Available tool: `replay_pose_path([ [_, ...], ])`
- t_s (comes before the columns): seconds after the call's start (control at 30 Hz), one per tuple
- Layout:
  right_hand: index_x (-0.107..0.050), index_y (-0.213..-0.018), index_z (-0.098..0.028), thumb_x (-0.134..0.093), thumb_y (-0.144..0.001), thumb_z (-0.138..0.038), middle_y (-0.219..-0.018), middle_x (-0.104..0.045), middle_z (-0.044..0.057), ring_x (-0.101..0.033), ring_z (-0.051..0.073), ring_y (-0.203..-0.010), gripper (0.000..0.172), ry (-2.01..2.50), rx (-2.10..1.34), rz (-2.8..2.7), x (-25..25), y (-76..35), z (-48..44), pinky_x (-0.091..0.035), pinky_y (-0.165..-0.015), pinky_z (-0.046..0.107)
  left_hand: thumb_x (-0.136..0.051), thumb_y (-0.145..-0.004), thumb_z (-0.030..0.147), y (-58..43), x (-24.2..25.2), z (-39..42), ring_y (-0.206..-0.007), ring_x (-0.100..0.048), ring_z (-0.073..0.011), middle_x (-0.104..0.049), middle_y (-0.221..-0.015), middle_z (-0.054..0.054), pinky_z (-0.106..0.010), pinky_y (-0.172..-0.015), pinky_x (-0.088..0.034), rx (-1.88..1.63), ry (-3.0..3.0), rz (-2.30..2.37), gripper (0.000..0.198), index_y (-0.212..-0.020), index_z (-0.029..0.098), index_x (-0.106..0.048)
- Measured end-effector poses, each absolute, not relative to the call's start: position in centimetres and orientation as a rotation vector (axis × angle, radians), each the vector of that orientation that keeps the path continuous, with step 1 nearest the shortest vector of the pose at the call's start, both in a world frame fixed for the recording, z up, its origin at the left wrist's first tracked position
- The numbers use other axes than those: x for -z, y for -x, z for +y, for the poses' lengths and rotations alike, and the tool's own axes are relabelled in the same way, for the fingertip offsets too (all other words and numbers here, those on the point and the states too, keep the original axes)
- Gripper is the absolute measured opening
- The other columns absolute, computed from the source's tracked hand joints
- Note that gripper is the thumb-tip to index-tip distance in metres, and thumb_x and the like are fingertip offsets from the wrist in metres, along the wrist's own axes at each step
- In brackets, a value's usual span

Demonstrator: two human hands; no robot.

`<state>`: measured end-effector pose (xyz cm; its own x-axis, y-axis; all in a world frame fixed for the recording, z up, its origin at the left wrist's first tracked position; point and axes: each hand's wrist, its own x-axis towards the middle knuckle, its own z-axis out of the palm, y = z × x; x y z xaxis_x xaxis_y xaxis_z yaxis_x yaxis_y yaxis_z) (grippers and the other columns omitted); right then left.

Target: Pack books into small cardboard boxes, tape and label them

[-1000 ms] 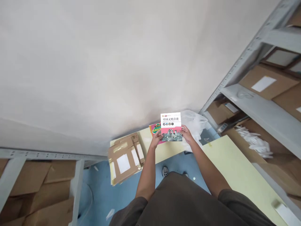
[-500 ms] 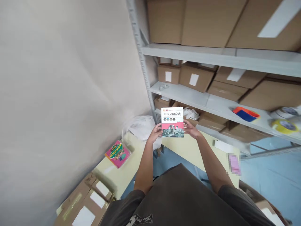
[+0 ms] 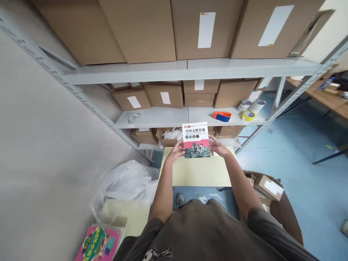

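I hold a small book [image 3: 196, 139] with a white, pink and grey cover upright in front of me, above a pale yellow table [image 3: 198, 172]. My left hand [image 3: 176, 151] grips its lower left edge, fingers curled round it. My right hand [image 3: 217, 146] grips its right edge the same way. A grey metal shelf rack [image 3: 187, 69] full of cardboard boxes stands just beyond the book.
On the middle shelf lie an orange and blue tape dispenser [image 3: 222, 116] and rolls of tape [image 3: 248, 115]. A white plastic bag [image 3: 127, 183] lies at the left. A pink book [image 3: 99, 243] sits at bottom left. A brown bin with small boxes [image 3: 272, 188] stands at the right.
My view has swung to the right, from the wall and side table to face the shelf rack. Both hands have kept hold of the book throughout.
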<state>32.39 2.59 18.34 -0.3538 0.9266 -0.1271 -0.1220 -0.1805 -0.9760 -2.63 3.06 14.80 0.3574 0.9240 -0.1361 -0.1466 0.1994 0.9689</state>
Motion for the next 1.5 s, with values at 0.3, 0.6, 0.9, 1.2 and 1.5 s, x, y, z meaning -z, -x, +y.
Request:
replay_pose_path([
  [0.3, -0.048, -0.155, -0.037, -0.086, -0.072, -0.032, -0.118, -0.081, 0.004, -0.077, 0.023, -0.089, 0.092, 1.080, -1.561, -1.102, -20.0, -29.7, 1.8, -0.062, -0.072, 0.032, -0.091, -0.074, 0.035, 3.7, -14.5, 8.2, -0.106, -0.071, -0.0246, -0.072, -0.123, -0.010, -0.039, -0.093, -0.060, -0.843, -1.189, 0.769, 0.103, -0.166, 0.028, -0.045],
  [0.6, -0.048, -0.160, -0.034, -0.073, -0.083, -0.032, -0.125, -0.079, 0.007, -0.075, 0.024, -0.092, 0.080, 1.247, -1.113, -1.270, -20.3, -25.2, 1.3, -0.064, -0.077, 0.037, -0.084, -0.089, 0.038, -3.0, -16.5, 8.7, -0.130, -0.067, -0.0322, -0.070, -0.143, -0.014, -0.048, -0.114, -0.054, -0.971, -1.465, 0.813, 0.064, -0.149, 0.024, -0.068],
  [0.9, -0.047, -0.165, -0.036, -0.064, -0.091, -0.032, -0.162, -0.054, 0.010, -0.056, 0.033, -0.147, 0.076, 1.223, -0.814, -1.525, -21.0, -23.6, 0.7, -0.059, -0.107, 0.048, -0.084, -0.088, 0.041, -5.8, -20.0, 7.4, -0.125, -0.072, -0.0334, -0.074, -0.140, -0.013, -0.051, -0.113, -0.058, -1.152, -1.349, 0.749, 0.077, -0.157, 0.020, -0.061],
  [1.2, -0.069, -0.129, -0.030, -0.090, -0.073, -0.033, -0.111, -0.080, 0.003, -0.077, 0.024, -0.094, 0.060, 1.057, -1.393, -1.087, -21.1, -32.3, 1.3, -0.066, -0.081, 0.040, -0.090, -0.080, 0.048, -0.6, -21.1, 8.4, -0.108, -0.076, -0.0285, -0.076, -0.133, -0.013, -0.044, -0.094, -0.064, -0.907, -1.283, 0.709, 0.108, -0.172, 0.027, -0.038],
  [1.5, -0.069, -0.117, -0.031, -0.092, -0.067, -0.027, -0.104, -0.080, 0.001, -0.076, 0.022, -0.087, 0.055, 0.991, -1.410, -0.986, -21.9, -32.4, 0.8, -0.063, -0.073, 0.035, -0.091, -0.078, 0.037, -0.4, -20.2, 7.3, -0.097, -0.073, -0.0226, -0.071, -0.119, -0.008, -0.038, -0.085, -0.065, -0.873, -1.275, 0.804, 0.114, -0.174, 0.032, -0.030],
])
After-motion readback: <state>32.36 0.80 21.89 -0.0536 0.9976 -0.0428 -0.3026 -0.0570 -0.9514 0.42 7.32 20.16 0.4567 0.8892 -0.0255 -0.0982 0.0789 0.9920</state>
